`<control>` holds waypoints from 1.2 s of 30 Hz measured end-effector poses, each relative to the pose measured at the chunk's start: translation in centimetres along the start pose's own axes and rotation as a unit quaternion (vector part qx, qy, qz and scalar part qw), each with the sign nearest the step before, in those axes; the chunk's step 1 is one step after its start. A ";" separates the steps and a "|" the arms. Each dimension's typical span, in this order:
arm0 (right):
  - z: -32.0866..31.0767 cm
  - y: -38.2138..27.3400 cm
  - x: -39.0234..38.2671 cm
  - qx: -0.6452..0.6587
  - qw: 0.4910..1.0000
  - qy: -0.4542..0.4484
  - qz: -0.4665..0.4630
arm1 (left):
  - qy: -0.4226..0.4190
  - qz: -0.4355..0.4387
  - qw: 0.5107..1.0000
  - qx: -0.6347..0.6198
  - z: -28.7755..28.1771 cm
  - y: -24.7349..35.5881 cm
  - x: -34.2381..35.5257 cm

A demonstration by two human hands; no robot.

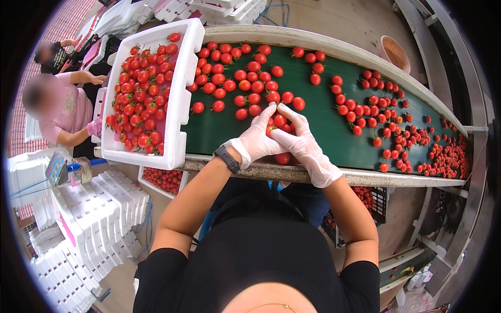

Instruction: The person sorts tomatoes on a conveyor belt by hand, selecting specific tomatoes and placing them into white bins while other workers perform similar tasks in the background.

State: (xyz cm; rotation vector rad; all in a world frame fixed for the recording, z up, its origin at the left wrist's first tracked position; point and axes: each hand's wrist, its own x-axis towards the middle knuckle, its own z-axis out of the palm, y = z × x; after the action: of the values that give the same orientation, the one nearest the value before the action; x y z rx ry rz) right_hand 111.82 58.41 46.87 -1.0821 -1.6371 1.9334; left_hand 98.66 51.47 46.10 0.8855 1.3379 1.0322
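My left hand [252, 140] and my right hand [305, 148], both in thin white gloves, meet at the front middle of the green conveyor belt [339, 151]. Their fingers curve together around a few red cherry tomatoes [279, 120], with fingertips touching or nearly so; more tomatoes are partly hidden beneath them. A dark watch [227, 159] is on my left wrist. Loose tomatoes [253, 75] lie just beyond my fingers and in scattered groups along the belt to the right. Left of my hands, a white foam box [185, 57] on the conveyor holds a pile of tomatoes.
Two co-workers [62, 109] [52, 57] are at the upper left. Stacked white foam boxes [88, 219] stand lower left. A tomato box [182, 185] and black crate [380, 201] sit under the conveyor's front rail [376, 178]. A metal frame [469, 203] borders the right; a bucket [396, 52] is behind.
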 end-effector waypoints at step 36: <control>14.3 -15.8 6.1 0.057 0.956 -0.274 -0.089 | 0.565 0.274 0.693 0.353 -16.9 9.2 -9.9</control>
State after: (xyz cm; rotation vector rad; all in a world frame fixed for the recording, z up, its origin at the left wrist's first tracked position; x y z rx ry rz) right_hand 94.28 57.30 60.33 -0.3433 -1.7827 2.2954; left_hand 81.51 43.97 56.98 1.3300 2.7554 1.6941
